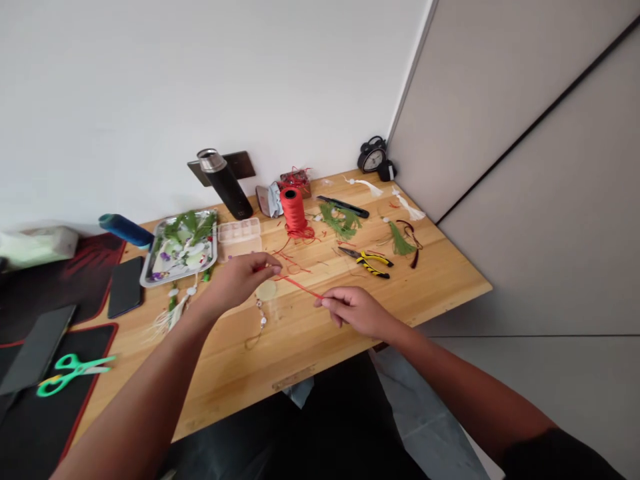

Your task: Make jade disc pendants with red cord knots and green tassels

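Note:
A red cord (301,287) is stretched between my two hands above the wooden table. My left hand (246,277) pinches one end, fingers closed. Lower and to the right, my right hand (353,310) grips the other end between thumb and fingers. Behind the hands stands a spool of red cord (294,212), with loose loops round its base. Under the cord, to the left, lies a beaded bracelet (263,317) on the tabletop. Pliers with yellow and black handles (369,261) rest beyond my right hand.
On the left are a metal tray (145,277) of trinkets, a phone (125,287) and green scissors (75,372). Toward the wall stand a black flask (227,187), a clear compartment box (240,233) and an alarm clock (372,159). A utility knife (344,206) and green tassels (340,221) lie at the back right.

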A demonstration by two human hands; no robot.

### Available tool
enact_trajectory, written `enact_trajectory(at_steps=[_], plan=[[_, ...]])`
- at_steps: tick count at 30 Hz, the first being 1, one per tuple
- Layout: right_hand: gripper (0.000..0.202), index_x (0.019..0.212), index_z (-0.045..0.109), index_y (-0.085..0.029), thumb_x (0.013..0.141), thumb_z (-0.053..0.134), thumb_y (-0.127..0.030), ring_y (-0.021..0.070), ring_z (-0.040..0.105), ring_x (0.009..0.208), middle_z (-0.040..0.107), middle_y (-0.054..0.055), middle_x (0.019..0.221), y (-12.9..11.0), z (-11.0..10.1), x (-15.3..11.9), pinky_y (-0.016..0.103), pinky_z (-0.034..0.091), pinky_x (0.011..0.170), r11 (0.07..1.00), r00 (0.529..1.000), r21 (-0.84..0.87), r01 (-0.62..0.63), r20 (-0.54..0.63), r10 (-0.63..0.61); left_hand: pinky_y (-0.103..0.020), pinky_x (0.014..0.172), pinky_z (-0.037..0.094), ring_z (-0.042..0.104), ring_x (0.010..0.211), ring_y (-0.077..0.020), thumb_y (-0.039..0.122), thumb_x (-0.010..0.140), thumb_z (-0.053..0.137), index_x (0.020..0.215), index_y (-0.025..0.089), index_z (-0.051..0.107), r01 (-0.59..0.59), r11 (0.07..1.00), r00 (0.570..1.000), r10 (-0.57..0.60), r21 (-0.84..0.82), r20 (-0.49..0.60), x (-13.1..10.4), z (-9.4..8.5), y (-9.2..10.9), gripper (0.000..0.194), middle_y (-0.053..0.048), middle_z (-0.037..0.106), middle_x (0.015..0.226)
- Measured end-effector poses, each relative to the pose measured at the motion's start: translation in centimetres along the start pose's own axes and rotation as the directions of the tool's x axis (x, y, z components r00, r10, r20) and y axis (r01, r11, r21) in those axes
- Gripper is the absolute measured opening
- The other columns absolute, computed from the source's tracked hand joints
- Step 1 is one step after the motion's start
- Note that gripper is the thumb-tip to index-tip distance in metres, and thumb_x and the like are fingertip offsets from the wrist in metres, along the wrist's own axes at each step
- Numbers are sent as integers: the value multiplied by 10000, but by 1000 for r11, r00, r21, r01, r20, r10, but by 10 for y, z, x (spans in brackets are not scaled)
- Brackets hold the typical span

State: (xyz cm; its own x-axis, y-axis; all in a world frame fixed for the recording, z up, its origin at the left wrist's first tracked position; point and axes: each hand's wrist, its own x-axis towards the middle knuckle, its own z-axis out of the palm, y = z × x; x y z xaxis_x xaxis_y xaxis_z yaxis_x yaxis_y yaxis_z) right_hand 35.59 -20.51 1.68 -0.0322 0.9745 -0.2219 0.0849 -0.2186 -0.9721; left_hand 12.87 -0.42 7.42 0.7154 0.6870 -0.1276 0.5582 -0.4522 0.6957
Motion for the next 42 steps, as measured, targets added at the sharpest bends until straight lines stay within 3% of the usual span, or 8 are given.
enact_trajectory(at_steps=[4,8,12,18,23,27,33,42], plan=[[278,1010,796,-177,1059,593,-359,174,644,682,733,26,729,3,-25,-8,299,429,686,946,993,-319,-48,-117,11,-333,782,473,690,837,-230,422,994,607,991,209,797,-141,981,989,134,136,59,59,31,8,285,-63,800,935],[231,1039,814,-196,1042,600,-282,212,713,818,813,66,913,7,-40,-15,306,434,733,802,987,-589,-101,-162,5,-348,851,506,705,949,-249,270,979,584,967,210,775,-332,920,943,322,209,83,99,62,4,200,-80,789,1022],[247,1178,814,-231,1021,633,-291,249,746,980,832,82,1112,18,-50,-21,317,463,811,736,978,-662,-143,-207,4,-381,923,545,700,1022,-267,222,977,551,1026,201,778,-374,897,925,381,234,16,118,85,-11,233,-112,757,1110],[273,1225,796,-243,989,672,-301,229,751,887,840,67,1043,29,-56,-32,302,450,757,764,961,-609,-213,-272,52,-463,993,554,677,1104,-321,203,963,538,1074,174,794,-390,868,904,425,307,-54,119,94,-25,280,-162,739,1154],[197,1128,796,-229,969,729,-325,205,713,789,809,36,874,28,-51,-41,284,376,680,739,955,-631,-237,-289,59,-537,1084,496,620,1220,-359,209,995,543,1138,176,783,-365,820,868,471,441,-156,98,88,-17,282,-172,713,1278],[136,1059,789,-228,979,718,-314,186,703,774,797,21,849,29,-46,-44,275,374,679,763,946,-602,-235,-322,37,-503,1007,528,640,1109,-329,208,1039,525,1110,181,777,-388,826,862,482,410,-157,62,90,-6,263,-143,741,1138],[130,1072,772,-231,994,699,-303,189,700,783,795,18,857,34,-37,-47,281,372,700,745,939,-626,-228,-343,-1,-412,916,565,683,1026,-268,241,1074,533,1067,198,762,-425,877,880,458,223,-123,-2,105,-2,234,-107,753,1070],[126,1060,743,-212,1028,629,-253,207,720,818,820,44,938,29,-30,-42,297,333,691,589,958,-772,-239,-288,11,-349,869,595,733,973,-223,258,1072,566,1066,225,752,-260,965,948,262,37,-182,-74,101,-4,189,-70,762,1029]])
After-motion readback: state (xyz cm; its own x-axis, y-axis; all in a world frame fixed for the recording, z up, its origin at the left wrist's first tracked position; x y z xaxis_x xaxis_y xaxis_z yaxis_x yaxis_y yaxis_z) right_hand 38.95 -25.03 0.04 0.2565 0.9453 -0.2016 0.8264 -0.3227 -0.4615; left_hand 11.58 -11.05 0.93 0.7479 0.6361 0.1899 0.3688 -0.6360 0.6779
